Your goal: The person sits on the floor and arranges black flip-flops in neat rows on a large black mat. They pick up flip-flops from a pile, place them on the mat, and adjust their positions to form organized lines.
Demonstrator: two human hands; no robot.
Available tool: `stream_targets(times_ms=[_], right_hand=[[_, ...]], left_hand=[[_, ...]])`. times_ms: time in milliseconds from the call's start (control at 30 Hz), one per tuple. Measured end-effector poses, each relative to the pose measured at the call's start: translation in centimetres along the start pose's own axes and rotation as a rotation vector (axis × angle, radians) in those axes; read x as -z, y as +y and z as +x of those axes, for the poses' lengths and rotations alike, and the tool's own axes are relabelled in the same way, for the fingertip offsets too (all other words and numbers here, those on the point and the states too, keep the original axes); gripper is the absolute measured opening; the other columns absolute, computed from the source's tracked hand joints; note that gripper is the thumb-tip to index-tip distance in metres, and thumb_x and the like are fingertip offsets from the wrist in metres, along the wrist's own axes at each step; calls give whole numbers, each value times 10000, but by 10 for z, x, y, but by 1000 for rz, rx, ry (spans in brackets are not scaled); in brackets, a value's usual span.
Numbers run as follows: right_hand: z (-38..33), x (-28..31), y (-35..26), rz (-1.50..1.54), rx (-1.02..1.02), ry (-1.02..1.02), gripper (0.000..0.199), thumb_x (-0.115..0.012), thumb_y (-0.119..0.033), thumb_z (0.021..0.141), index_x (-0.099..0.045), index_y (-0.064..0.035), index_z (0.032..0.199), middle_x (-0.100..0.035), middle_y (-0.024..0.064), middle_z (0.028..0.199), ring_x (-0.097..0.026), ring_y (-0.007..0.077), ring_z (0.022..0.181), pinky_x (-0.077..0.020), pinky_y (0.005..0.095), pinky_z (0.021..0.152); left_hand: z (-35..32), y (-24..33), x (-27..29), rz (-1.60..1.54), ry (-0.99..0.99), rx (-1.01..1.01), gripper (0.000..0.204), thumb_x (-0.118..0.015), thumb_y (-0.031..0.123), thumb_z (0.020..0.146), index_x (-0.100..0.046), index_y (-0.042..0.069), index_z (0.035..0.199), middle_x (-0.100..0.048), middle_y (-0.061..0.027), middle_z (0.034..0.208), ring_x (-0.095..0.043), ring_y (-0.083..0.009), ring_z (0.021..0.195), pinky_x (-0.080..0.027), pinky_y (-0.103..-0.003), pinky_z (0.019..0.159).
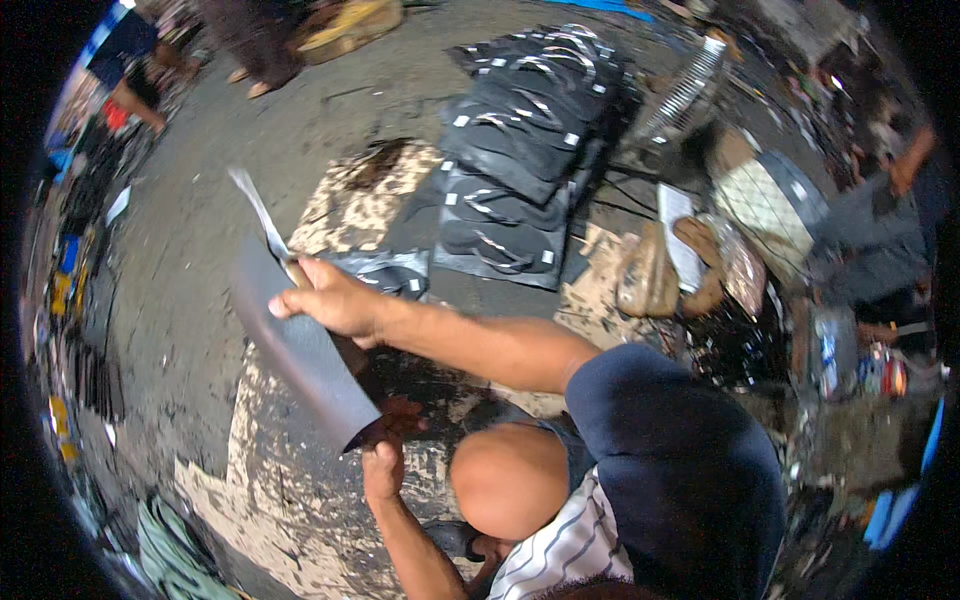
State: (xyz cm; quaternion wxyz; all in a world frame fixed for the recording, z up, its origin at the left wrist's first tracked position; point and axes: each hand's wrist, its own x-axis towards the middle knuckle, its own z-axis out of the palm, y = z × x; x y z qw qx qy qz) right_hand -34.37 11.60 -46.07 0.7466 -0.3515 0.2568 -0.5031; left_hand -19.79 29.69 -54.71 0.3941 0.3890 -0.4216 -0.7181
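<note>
A dark grey, flexible sheet [310, 355], perhaps rubber, slants in front of me and bends slightly along its length. Its near lower end is gripped by my left hand [383, 470], with the thumb in front and the other fingers partly hidden in shadow. My right hand [335, 300] is closed around the light handle of a knife [296, 272], whose narrow blade points up and left past the sheet's far end. The right thumb also presses on the sheet's face. My bare knee [510, 482] is bent just right of my left hand.
A worn, stained board [255, 480] lies beneath the sheet. Beyond my right arm stand stacked black slabs [505, 215] with curved strap-like shapes and white labels. Brown foot-shaped pieces [648, 272] lie to the right. Green cloth [175, 550] lies at lower left. Other people [255, 45] are at the edges.
</note>
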Motion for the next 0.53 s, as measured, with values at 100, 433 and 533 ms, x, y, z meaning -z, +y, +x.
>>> stream_targets(times_ms=[100, 433, 533], right_hand=[[-42, 26, -91, -137, 241, 156, 245, -692, -128, 813, -584, -53, 1020, -604, 8, 849, -568, 117, 752, -476, 290, 694], [-272, 30, -401, -637, 674, 499, 369, -586, -247, 882, -624, 52, 1095, -688, 182, 1019, -695, 249, 806, -570, 349, 757], [-284, 7, -417, -538, 563, 284, 585, -589, -296, 879, -469, 68, 1321, -627, 265, 1176, -653, 366, 1051, -529, 453, 937]], left_hand=[[12, -14, 0, 479, 9, 255, 526, -589, 434, 951, -544, -13, 1226, -614, -75, 1084, -557, -196, 933, -454, -374, 867], [42, -44, 25, -62, 374, 68, 504, -578, 402, 965, -522, 30, 1300, -603, -62, 1120, -560, -144, 962, -438, -293, 878], [39, -36, 53, -69, 405, 73, 550, -569, 415, 964, -486, 48, 1365, -576, -66, 1188, -547, -174, 1074, -431, -340, 948]])
